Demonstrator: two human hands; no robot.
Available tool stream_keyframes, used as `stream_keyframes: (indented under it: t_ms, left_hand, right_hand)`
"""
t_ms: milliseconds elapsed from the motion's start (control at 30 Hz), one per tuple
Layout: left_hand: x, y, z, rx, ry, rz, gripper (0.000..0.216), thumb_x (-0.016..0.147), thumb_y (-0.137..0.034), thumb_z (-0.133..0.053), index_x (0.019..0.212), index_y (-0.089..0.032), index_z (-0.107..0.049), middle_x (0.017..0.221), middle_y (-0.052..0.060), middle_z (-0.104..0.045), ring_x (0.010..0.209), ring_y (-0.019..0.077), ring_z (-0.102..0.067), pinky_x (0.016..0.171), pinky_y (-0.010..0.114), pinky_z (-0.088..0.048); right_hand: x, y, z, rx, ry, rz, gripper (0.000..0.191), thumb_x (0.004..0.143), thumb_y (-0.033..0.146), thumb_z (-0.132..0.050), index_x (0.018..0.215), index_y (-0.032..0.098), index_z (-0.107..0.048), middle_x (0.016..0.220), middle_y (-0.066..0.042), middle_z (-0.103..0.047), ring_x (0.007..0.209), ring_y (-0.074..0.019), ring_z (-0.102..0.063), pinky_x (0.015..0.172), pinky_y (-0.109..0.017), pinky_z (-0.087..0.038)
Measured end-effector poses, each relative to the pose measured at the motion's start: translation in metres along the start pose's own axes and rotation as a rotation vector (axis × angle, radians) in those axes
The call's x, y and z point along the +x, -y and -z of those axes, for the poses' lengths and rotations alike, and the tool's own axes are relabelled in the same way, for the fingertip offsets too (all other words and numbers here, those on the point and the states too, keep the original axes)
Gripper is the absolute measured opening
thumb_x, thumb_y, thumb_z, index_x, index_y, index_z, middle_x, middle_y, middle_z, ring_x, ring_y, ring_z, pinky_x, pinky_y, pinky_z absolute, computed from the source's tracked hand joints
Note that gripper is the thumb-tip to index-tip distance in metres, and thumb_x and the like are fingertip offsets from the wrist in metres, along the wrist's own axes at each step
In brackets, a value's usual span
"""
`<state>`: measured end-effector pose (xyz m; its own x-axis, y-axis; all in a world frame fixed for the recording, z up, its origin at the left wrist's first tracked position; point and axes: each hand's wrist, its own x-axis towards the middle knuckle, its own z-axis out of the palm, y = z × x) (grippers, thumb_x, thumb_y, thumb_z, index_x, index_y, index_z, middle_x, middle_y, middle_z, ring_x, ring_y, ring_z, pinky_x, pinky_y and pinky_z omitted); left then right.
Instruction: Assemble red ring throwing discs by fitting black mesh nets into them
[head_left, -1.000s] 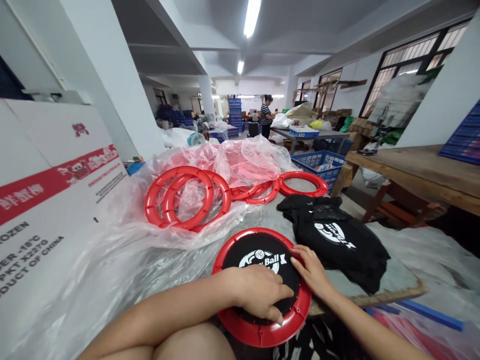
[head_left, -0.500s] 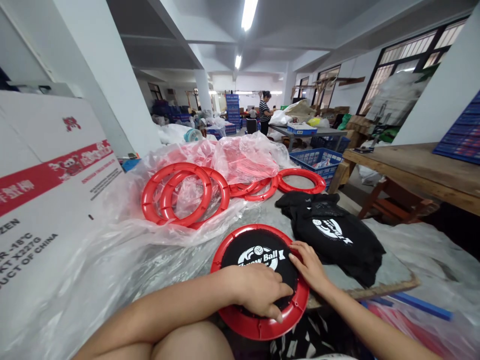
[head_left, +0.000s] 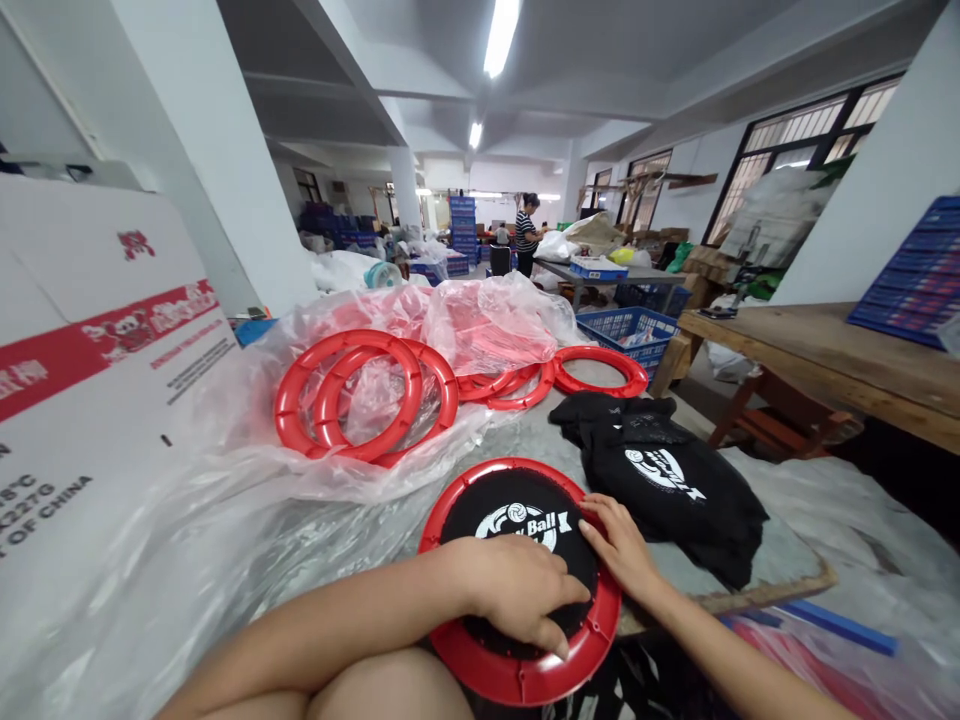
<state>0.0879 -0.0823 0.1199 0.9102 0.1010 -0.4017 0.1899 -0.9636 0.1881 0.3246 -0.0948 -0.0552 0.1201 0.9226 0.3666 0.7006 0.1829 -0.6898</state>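
Note:
A red plastic ring (head_left: pixel 459 650) with a black fabric disc (head_left: pixel 480 512) inside it lies at the table's near edge. White "Ball" lettering shows on the fabric, partly hidden by my left hand (head_left: pixel 525 592). That hand lies across the fabric, thumb and forefinger apart, fingertips at the lower right inner edge of the ring. My right hand (head_left: pixel 621 545) rests on the ring's right side, its fingers stretched over the rim onto the fabric's edge. Right of the ring lies a heap of black printed fabric (head_left: pixel 694 520).
Several loose red rings (head_left: pixel 345 335) lie on clear plastic film (head_left: pixel 360 490) beyond. A printed carton (head_left: pixel 90 260) stands at left. A blue crate (head_left: pixel 619 325) and a wooden table (head_left: pixel 795 340) are at right. Farther back stands a person (head_left: pixel 525 235) in a striped top.
The view has shifted slightly. Both hands keep nearly the same places on the ring; the left fingertips still touch near its inner edge.

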Motion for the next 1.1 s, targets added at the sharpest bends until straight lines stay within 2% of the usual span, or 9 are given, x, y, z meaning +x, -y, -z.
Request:
stream_keyframes:
  t_ms: [333, 767, 1100]
  left_hand:
    - [0.001, 0.0012, -0.0026, 0.008, -0.012, -0.044, 0.063, 0.098, -0.054, -0.052, 0.147, -0.017, -0.055, 0.12, 0.02, -0.073, 0.108, 0.0377, -0.072, 0.081, 0.044, -0.056]
    - [-0.0018, -0.0042, 0.0013, 0.016, 0.019, -0.014, 0.064, 0.098, -0.052, -0.053, 0.15, -0.015, -0.053, 0.124, 0.021, -0.072, 0.113, 0.0393, -0.07, 0.082, 0.044, -0.054]
    - [-0.0032, 0.0031, -0.0056, -0.03, -0.029, -0.031, 0.063, 0.096, -0.052, -0.057, 0.147, -0.016, -0.056, 0.117, 0.021, -0.074, 0.108, 0.0388, -0.071, 0.081, 0.043, -0.053]
  right_hand:
    - [-0.0013, -0.0027, 0.0011, -0.031, -0.011, 0.013, 0.04, 0.097, 0.054, -0.052, 0.117, 0.026, -0.071, 0.133, -0.011, -0.066, 0.124, -0.0301, -0.061, 0.111, -0.055, -0.048]
    - [-0.0014, -0.0075, -0.0006, -0.044, -0.022, 0.024, 0.042, 0.097, 0.053, -0.052, 0.126, 0.026, -0.067, 0.133, -0.011, -0.067, 0.124, -0.03, -0.062, 0.111, -0.055, -0.049]
    - [-0.0045, -0.0054, 0.004, -0.05, -0.024, 0.045, 0.043, 0.1, 0.053, -0.05, 0.128, 0.025, -0.066, 0.134, -0.011, -0.068, 0.127, -0.0302, -0.062, 0.111, -0.055, -0.05]
